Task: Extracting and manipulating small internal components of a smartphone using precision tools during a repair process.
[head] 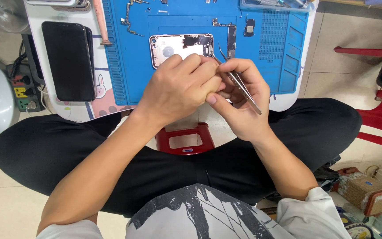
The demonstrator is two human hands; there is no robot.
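Right hand [239, 99] pinches metal tweezers [240, 86] between thumb and fingers, tips at the opened phone housing [177, 46] on the blue work mat [266, 44]. Left hand [180, 86] is curled over the housing's near edge, steadying it. Judged light, rigid, delicate inside; best held by its side rails. A dark phone [67, 59] lies well apart.

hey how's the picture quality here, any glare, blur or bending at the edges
Head view: even, soft light with faint shadows; mild sheen on the dark phone screen and the blue work mat; straight edges bow near the borders from the wide lens; both hands, left hand and right hand with the tweezers, look sharp.
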